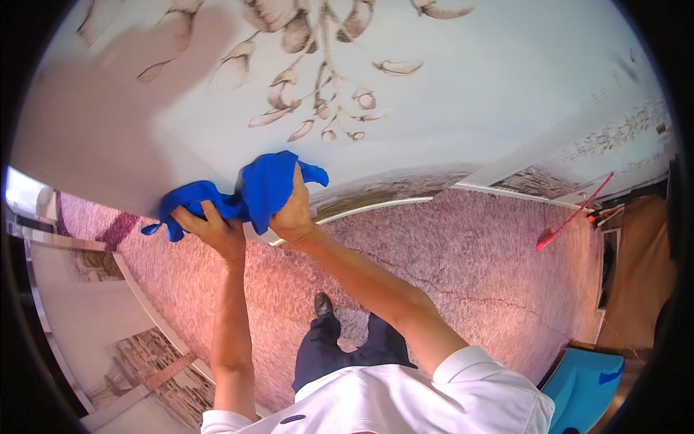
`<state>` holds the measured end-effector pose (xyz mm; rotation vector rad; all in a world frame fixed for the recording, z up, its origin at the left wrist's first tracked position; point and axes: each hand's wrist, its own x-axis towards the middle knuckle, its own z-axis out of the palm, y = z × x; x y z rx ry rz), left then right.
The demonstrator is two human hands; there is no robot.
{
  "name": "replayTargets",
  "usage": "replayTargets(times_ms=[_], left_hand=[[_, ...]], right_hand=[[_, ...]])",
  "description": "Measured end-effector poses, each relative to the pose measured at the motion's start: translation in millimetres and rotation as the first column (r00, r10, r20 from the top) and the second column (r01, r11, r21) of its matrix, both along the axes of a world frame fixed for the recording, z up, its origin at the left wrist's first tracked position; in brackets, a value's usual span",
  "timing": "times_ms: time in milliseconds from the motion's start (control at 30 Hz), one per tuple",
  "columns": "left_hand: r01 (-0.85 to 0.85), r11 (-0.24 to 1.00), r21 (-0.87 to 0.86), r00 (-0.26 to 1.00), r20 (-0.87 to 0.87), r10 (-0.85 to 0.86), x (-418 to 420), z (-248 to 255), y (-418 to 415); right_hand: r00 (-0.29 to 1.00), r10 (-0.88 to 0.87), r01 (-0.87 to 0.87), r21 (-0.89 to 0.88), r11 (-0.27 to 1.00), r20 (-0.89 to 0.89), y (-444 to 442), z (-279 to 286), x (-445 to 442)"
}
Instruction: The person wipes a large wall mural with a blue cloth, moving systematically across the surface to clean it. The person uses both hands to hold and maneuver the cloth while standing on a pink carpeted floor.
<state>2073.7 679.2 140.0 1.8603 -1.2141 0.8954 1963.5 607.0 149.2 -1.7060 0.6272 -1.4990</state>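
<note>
A bright blue cloth (268,182) is bunched up against the pale wall (434,114), which is printed with brownish hanging blossoms. My left hand (217,233) grips its left part, fingers spread over the folds. My right hand (293,217) holds the larger right part, with the thumb along its edge. The two parts appear to join between my hands, though folds hide how. Both hands are low on the wall, above the white skirting board (379,209). A dark shadow lies across the wall to the upper left.
Pinkish carpet (444,249) covers the floor under my feet. A thin red stick (577,210) leans at the right, near brown fabric (640,271). At the lower right stands a turquoise padded seat (583,385). Another wall with printed scenes (146,352) runs along the left.
</note>
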Motion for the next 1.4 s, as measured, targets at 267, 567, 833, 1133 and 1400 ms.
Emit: replayTargets(times_ms=[267,567,833,1133,1400], left_hand=[[0.231,0.973,-0.008,0.969,0.092,-0.229,-66.2,-24.4,-60.4],[0.553,0.768,0.322,0.77,0.156,-0.619,-232.3,-33.8,-162.9],[0.708,0.34,0.619,0.386,0.064,-0.92,-304.0,-47.5,-228.3],[0.649,0.389,0.654,0.435,0.1,-0.895,-224.6,-65.0,-189.5],[0.505,0.661,0.555,0.677,0.221,-0.702,-47.7,-69.2,-62.9]], right_hand=[[0.87,-0.463,0.447,-0.126,0.886,-0.168,-71.7,-11.5,-121.5],[0.716,-0.649,0.689,0.105,0.718,-0.257,-170.3,-41.1,-304.4],[0.697,-0.702,0.538,0.54,0.647,0.146,-226.3,-102.5,-430.1],[0.778,-0.628,0.487,0.637,0.598,-0.004,-181.3,-118.0,-315.0],[0.865,-0.445,0.497,0.521,0.694,-0.233,-73.8,-89.8,-110.8]])
